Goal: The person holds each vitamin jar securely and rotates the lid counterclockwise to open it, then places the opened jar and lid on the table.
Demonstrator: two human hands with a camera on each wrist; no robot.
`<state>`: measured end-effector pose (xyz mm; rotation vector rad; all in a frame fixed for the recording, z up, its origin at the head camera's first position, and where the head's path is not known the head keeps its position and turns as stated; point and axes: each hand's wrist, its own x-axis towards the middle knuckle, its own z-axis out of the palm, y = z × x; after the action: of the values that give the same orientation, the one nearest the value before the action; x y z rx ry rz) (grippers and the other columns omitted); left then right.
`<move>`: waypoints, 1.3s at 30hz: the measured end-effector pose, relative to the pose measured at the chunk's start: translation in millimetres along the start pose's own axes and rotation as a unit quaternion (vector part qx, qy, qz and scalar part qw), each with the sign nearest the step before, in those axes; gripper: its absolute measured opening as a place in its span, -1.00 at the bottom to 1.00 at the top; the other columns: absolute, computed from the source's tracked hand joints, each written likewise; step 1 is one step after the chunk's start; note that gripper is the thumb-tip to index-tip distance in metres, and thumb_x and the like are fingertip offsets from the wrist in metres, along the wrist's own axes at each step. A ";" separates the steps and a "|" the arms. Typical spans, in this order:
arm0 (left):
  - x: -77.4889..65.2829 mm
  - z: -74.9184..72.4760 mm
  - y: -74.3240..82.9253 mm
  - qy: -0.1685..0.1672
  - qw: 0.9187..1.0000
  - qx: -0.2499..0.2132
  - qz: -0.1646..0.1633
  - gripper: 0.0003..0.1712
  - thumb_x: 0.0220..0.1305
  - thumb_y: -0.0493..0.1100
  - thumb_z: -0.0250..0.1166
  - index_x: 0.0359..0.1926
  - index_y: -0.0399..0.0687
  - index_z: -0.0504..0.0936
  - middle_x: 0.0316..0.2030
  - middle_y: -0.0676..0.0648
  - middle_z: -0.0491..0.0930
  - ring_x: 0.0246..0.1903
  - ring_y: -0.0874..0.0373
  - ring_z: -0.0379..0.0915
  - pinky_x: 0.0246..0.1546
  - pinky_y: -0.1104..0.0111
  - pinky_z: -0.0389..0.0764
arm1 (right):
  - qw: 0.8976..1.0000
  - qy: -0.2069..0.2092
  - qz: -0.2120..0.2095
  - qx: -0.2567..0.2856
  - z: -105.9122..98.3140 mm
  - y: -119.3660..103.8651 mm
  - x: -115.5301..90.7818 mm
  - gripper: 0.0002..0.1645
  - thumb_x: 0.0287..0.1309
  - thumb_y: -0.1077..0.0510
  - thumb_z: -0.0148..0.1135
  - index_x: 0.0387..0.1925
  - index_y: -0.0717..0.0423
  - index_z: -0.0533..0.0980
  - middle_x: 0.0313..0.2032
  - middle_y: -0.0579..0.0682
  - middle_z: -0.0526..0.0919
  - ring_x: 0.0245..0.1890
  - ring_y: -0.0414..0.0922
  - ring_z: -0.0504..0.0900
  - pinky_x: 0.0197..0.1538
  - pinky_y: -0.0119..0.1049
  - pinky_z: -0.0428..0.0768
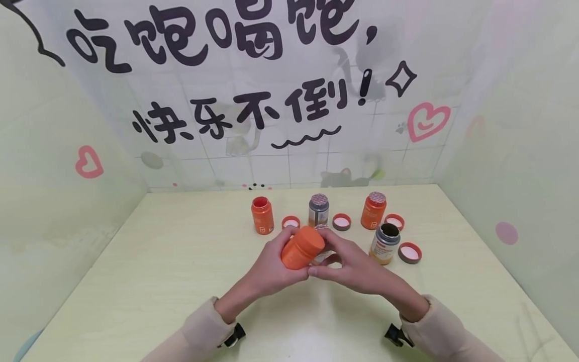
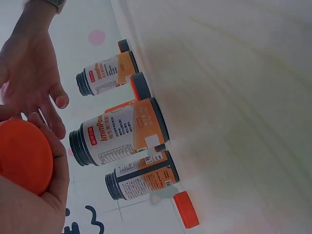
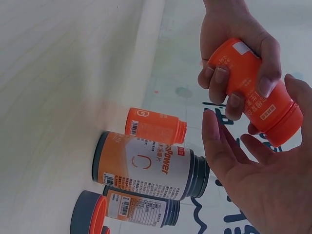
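Note:
My left hand point(image 1: 271, 269) grips an orange bottle point(image 1: 295, 251) whose orange cap point(image 1: 312, 239) is on, tilted toward the right. In the right wrist view its fingers curl round the bottle's body. My right hand point(image 1: 357, 266) is held just beside the cap, fingers loosely bent and apart, with nothing in its grasp. Seen from the left wrist, that hand point(image 2: 34, 73) has its palm spread. Behind both hands stands a grey-and-white labelled bottle point(image 2: 122, 131) without its cap, mostly hidden in the head view.
Uncapped bottles stand farther back: an orange one point(image 1: 263, 216) at left, a grey one point(image 1: 318, 211) in the middle, another orange one point(image 1: 374, 211) and a grey one point(image 1: 384, 246) at right. Upturned caps, such as this one point(image 1: 409, 253), lie beside them. A printed wall point(image 1: 289, 166) closes the table's back.

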<state>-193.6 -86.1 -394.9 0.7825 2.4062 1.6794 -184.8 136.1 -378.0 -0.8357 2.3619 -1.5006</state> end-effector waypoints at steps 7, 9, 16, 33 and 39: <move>-3.7 5.9 4.2 -0.009 1.000 0.017 0.005 -0.35 0.07 -0.19 0.49 0.16 0.21 0.43 -0.10 0.12 0.67 -0.20 0.11 0.60 -0.19 0.26 0.70 | 1.000 -0.002 0.001 -0.006 0.8 0.6 -0.6 -0.28 0.30 -0.03 0.38 0.40 -0.18 0.30 0.13 -0.13 0.63 0.02 -0.14 0.69 0.05 -0.24 0.71; -4.0 6.9 4.8 -0.006 1.000 0.029 0.010 -0.36 0.07 -0.20 0.49 0.15 0.20 0.44 -0.12 0.14 0.68 -0.23 0.13 0.60 -0.22 0.27 0.70 | 1.000 -0.002 0.001 -0.007 1.1 0.7 -0.9 -0.30 0.31 -0.03 0.38 0.39 -0.18 0.30 0.11 -0.13 0.64 0.01 -0.15 0.69 0.05 -0.25 0.71; -4.3 11.6 4.0 0.006 0.994 0.105 0.032 -0.35 0.03 -0.16 0.51 0.14 0.17 0.43 -0.28 0.20 0.65 -0.37 0.25 0.57 -0.33 0.36 0.67 | 1.000 0.001 -0.011 -0.020 1.5 1.6 -1.7 -0.39 0.33 -0.04 0.35 0.33 -0.15 0.35 0.03 -0.12 0.64 -0.02 -0.13 0.66 0.02 -0.23 0.71; -9.3 17.4 7.6 0.034 0.974 0.210 0.082 -0.31 0.01 -0.12 0.55 0.16 0.09 0.44 -0.32 0.15 0.63 -0.44 0.35 0.47 -0.41 0.48 0.59 | 0.998 0.017 -0.009 -0.066 4.6 -5.9 -4.3 -0.52 0.42 -0.10 0.22 0.26 -0.10 0.39 -0.15 -0.11 0.63 -0.25 -0.15 0.63 -0.25 -0.30 0.68; -9.3 18.1 8.2 0.039 0.970 0.221 0.093 -0.33 0.02 -0.11 0.55 0.15 0.08 0.45 -0.33 0.15 0.64 -0.45 0.37 0.46 -0.40 0.49 0.58 | 0.994 0.045 0.027 -0.094 8.1 -9.5 -4.6 -0.57 0.41 -0.22 0.18 0.18 -0.20 0.42 -0.16 -0.19 0.62 -0.25 -0.17 0.64 -0.28 -0.31 0.67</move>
<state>-176.1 -73.0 -396.4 1.0433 2.8914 1.2506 -174.0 129.6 -373.8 -0.7507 2.6013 -1.3376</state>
